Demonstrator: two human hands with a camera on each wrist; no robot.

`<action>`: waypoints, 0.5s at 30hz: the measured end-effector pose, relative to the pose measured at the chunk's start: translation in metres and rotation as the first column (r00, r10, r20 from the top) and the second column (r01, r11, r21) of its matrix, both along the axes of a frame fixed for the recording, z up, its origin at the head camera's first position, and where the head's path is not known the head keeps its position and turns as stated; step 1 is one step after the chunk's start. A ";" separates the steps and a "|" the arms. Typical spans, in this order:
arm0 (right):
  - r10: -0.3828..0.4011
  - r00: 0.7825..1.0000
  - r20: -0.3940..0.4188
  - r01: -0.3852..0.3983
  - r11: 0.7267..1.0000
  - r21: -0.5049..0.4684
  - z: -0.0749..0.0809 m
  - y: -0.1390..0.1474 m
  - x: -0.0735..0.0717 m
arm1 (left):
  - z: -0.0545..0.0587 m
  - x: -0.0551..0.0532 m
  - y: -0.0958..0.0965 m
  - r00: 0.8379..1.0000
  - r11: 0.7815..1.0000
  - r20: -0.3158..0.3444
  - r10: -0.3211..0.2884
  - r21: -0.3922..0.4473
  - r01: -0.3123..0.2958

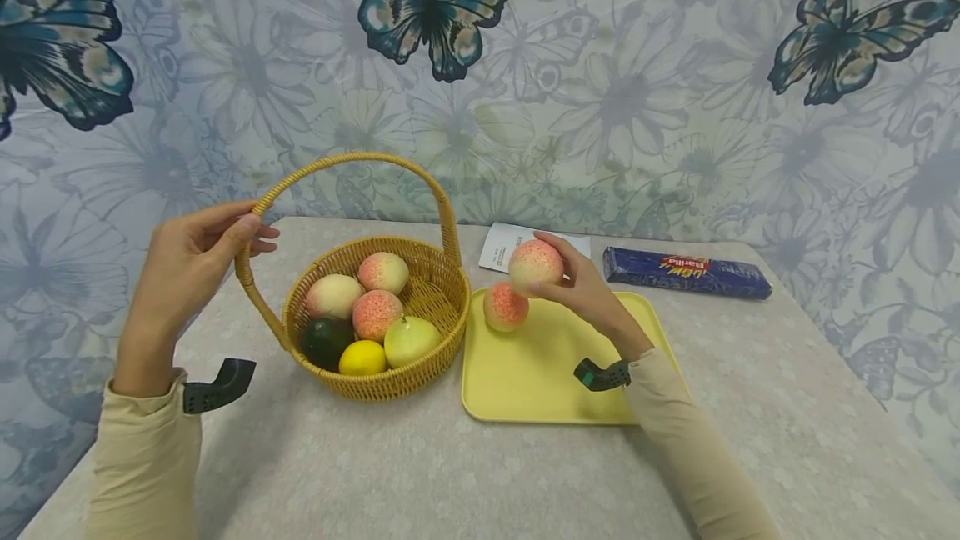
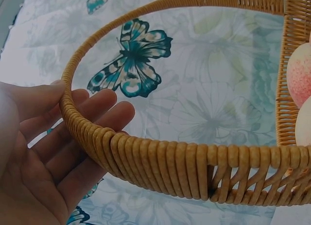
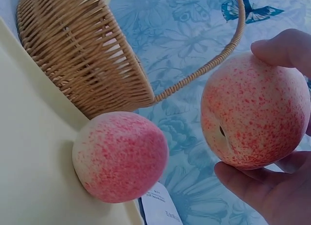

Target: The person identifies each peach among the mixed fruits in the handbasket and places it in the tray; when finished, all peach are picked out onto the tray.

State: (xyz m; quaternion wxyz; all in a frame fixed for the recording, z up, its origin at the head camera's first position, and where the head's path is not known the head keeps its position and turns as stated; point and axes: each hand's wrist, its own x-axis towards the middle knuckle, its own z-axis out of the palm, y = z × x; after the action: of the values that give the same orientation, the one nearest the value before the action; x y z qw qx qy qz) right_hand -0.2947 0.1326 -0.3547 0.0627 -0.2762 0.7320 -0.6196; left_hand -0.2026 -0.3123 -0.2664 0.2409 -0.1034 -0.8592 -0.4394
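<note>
Patterned backdrop (image 1: 622, 107), butterflies and flowers, behind pale surface (image 1: 360, 473). Wicker basket (image 1: 378, 387) left of centre, tall handle (image 1: 360, 157) arching over it. Yellow tray (image 1: 555, 365) just right of basket; right sleeve (image 1: 693, 440) crosses its right side, blocks part of it. Dark blue Barilla pack (image 1: 637, 267) lies behind tray, to the right. Left hand (image 1: 187, 261) at the handle's left side, pinching it between thumb and fingers. Right hand (image 1: 592, 294) over tray, fingers and thumb pinching a peach (image 1: 534, 269) held above the tray. White paper (image 1: 495, 252) behind tray, partly covered by held peach and right hand. Second peach (image 1: 504, 311) on tray's back left corner, near basket. In basket: three peaches (image 1: 377, 315), green pear (image 1: 412, 344), dark avocado (image 1: 327, 342), yellow lemon (image 1: 362, 358), grouped left and front; woven bottom bare at right.

Right wrist view: clear gap between held and second peach, which overlap in head view; also a dark slit in held peach's dimple. Left wrist view: fingers fairly straight behind handle, thumb on its other side; peaches cut off at frame edge. Pack, pear, avocado and lemon identifiable in head view only.
</note>
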 end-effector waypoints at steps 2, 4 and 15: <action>-0.007 1.000 0.001 0.007 1.000 -0.002 0.001 0.003 0.000 | 0.000 0.000 0.000 1.000 1.000 -0.002 0.000 -0.002 0.000; -0.017 1.000 -0.005 0.017 1.000 0.006 0.001 0.005 0.000 | 0.000 -0.001 0.000 1.000 1.000 -0.004 0.001 -0.004 -0.001; -0.045 0.999 0.004 0.045 0.999 0.025 0.001 0.018 0.003 | 0.001 0.000 0.000 1.000 1.000 0.007 0.008 -0.013 -0.008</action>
State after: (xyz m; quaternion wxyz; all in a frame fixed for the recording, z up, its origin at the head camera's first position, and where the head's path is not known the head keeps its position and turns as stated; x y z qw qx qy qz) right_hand -0.2920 0.1503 -0.3540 0.0539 -0.2576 0.7454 -0.6125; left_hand -0.2027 -0.3120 -0.2649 0.2389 -0.1001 -0.8633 -0.4331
